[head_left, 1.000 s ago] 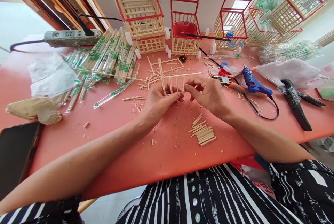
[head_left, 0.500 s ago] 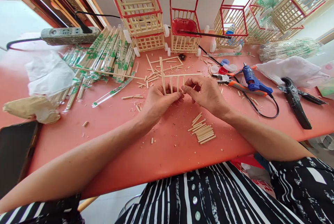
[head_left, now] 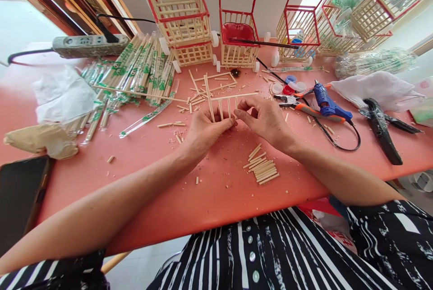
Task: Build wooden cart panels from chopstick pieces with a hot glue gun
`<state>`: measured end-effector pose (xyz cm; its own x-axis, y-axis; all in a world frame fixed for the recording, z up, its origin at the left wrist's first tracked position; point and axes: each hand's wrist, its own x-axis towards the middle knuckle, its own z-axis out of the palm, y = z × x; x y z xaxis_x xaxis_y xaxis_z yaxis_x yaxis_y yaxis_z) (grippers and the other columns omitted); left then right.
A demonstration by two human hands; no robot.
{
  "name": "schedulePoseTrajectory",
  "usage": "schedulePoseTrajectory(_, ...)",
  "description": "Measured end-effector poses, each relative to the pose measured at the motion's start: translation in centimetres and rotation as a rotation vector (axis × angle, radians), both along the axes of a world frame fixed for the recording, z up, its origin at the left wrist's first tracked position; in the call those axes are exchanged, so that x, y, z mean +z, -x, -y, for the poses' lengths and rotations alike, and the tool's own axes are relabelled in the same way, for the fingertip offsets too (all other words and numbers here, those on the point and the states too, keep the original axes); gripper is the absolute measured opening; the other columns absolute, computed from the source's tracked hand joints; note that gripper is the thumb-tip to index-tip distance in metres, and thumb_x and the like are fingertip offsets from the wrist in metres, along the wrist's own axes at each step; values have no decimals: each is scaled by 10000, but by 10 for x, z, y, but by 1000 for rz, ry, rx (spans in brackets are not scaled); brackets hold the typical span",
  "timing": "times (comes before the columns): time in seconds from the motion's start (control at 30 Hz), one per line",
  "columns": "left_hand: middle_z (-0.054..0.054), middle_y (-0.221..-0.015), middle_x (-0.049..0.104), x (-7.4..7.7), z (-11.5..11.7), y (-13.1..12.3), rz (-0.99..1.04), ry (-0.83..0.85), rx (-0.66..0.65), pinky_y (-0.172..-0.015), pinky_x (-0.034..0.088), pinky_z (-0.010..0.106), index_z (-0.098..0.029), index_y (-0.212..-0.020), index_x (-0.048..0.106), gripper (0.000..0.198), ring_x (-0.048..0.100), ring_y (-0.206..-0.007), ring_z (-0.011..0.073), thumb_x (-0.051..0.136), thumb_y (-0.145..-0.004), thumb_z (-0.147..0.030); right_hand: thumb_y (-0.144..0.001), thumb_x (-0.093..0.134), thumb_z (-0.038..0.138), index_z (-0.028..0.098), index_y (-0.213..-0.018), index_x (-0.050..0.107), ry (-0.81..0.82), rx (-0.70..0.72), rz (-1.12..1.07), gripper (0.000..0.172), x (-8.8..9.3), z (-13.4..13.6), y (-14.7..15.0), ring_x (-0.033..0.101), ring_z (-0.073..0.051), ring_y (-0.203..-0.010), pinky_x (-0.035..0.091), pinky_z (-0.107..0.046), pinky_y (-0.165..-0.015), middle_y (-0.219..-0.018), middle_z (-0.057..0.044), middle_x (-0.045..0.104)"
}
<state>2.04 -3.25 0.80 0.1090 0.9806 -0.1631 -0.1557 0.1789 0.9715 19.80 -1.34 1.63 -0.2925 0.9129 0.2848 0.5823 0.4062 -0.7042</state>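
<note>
Between my hands is a small wooden stick frame, made of a long crosspiece with several short uprights and a taller stick at its left. My left hand is closed around its lower left part, thumb along the bottom. My right hand pinches the rightmost short upright near its lower end; the fingertips of both hands nearly meet. Nearer me on the table lies a pile of short cut sticks. Just behind the frame lie another stick frame and scattered offcuts.
Red-trimmed stick carts with white wheels stand along the back. On the right are a blue glue gun, orange-handled pliers and a black-handled tool. Wrapped chopsticks, a power strip and a phone lie left.
The stick frame has tilted slightly to the left within my hands. Both hands keep their hold, and the whole view has shifted a little.
</note>
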Motion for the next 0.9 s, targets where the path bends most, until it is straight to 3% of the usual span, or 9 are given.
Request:
schedulePoseTrajectory(0.5, 30, -695, 759, -4, 0, 2, 21, 8, -11, -693, 591, 287, -170, -699, 701, 223, 725, -682, 170, 881, -628, -281, -970, 733, 260, 180, -772, 714, 42, -8, 16, 214, -2, -3, 1, 597, -131, -696, 422, -277, -697, -734, -1, 710)
schedulePoseTrajectory(0.63, 41, -724, 771, -3, 0, 2, 47, 26, -8, -733, 610, 305, -163, -739, 729, 250, 737, -695, 174, 907, -637, -306, -1043, 684, 449, 184, -844, 753, 40, 2, -15, 339, 9, 1, -5, 623, -133, -649, 449, -282, -668, -770, -17, 728)
schedulePoseTrajectory(0.8, 39, -755, 775, -5, -7, 7, 185, 64, -12, -744, 626, 311, -161, -751, 736, 306, 733, -681, 157, 962, -616, -317, -1005, 697, 648, 198, -925, 720, -158, -124, -169, 458, 24, -12, -28, 640, -141, -762, 485, -282, -693, -917, -47, 732)
schedulePoseTrajectory(0.9, 44, -783, 798, -8, -10, 10, 249, 73, -29, -744, 632, 296, -158, -769, 753, 322, 743, -687, 149, 993, -619, -312, -895, 747, 778, 200, -986, 699, -1, -63, -320, 587, 20, -26, -38, 628, -130, -801, 494, -257, -681, -968, -47, 724)
